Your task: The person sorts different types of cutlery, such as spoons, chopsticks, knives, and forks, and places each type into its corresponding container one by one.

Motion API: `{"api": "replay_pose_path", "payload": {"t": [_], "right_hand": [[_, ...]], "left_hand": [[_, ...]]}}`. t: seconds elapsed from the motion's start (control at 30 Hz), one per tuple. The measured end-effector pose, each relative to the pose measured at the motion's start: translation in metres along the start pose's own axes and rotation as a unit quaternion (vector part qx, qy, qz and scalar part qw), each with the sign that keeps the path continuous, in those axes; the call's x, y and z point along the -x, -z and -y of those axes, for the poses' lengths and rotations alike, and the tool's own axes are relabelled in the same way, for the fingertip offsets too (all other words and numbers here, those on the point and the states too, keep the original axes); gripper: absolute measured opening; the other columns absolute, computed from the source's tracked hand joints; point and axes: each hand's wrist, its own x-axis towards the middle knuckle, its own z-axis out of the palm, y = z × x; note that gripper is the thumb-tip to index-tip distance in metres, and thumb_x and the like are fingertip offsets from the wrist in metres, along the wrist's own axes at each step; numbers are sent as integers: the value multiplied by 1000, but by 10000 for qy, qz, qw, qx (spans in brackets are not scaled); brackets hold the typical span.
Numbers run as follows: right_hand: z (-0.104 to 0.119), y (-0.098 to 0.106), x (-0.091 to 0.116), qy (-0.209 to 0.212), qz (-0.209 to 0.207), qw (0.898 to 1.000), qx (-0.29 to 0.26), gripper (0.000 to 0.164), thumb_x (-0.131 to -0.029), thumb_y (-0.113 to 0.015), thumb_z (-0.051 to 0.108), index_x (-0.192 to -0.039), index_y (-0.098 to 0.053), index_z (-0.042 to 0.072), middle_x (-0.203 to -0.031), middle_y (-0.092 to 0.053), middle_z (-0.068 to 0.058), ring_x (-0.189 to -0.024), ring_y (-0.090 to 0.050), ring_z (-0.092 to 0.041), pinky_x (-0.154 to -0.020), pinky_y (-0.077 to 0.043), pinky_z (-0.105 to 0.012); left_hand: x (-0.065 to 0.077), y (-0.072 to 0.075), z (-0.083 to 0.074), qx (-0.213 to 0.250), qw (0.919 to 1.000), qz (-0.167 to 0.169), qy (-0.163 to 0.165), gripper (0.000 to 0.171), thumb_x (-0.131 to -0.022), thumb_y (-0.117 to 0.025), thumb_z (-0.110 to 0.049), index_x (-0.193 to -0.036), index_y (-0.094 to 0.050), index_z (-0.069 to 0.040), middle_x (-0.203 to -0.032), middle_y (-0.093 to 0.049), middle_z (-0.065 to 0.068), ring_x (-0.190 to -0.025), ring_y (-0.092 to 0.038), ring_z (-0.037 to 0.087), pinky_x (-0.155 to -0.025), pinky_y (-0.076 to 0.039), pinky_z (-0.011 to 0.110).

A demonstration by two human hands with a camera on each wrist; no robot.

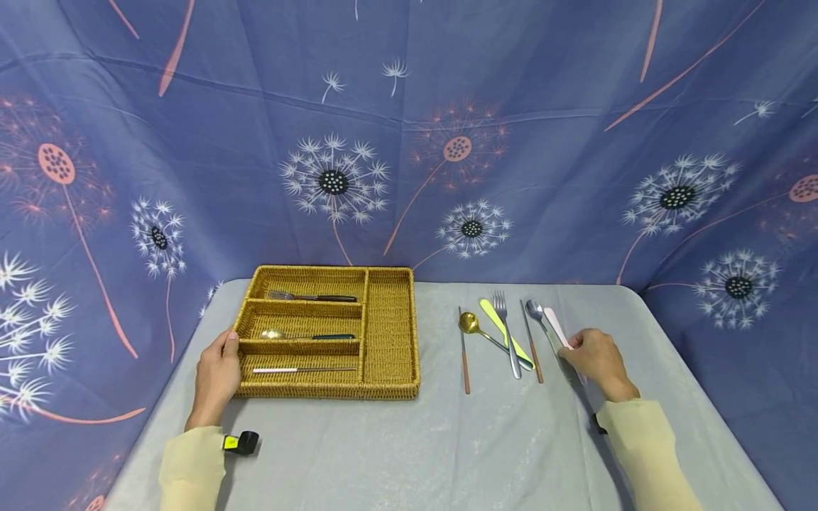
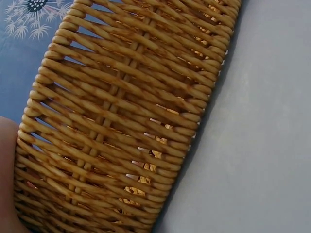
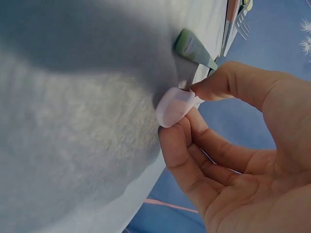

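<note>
At the left, a woven cutlery tray point(image 1: 390, 390) has its left side gripped at the rim by my left hand point(image 1: 217, 372). Its wicker wall point(image 2: 116, 107) fills much of the left wrist view. My right hand point(image 1: 599, 360) pinches a pale pink knife point(image 1: 554, 325) between thumb and fingers. The knife's rounded near end point(image 3: 174, 108) shows between those fingertips in the right wrist view. Close beside it lies a spoon point(image 1: 534, 309) with a green-ended handle point(image 3: 192, 47). The spoon's handle passes next to my right fingers.
Inside the tray lie a fork point(image 1: 326, 298), a dark-handled spoon point(image 1: 271, 334) and a white-ended stick point(image 1: 275, 370). Left of the right hand are a yellow knife point(image 1: 488, 310), a fork point(image 1: 500, 305), a gold ladle-like spoon point(image 1: 469, 323) and two brown-ended sticks point(image 1: 466, 372). Patterned cloth point(image 1: 543, 177) hangs behind.
</note>
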Motion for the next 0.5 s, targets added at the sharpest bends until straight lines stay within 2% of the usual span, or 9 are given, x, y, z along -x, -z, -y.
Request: {"api": "replay_pose_path", "payload": {"t": [0.5], "right_hand": [[-7, 7, 20, -129, 226, 9996, 71, 19, -83, -78, 15, -83, -67, -2, -75, -63, -9, -68, -58, -25, -56, -44, -35]], "left_hand": [[0, 0, 1, 14, 10000, 38, 14, 66, -118, -24, -46, -168, -32, -4, -171, -31, 27, -157, -25, 53, -127, -22, 68]]}}
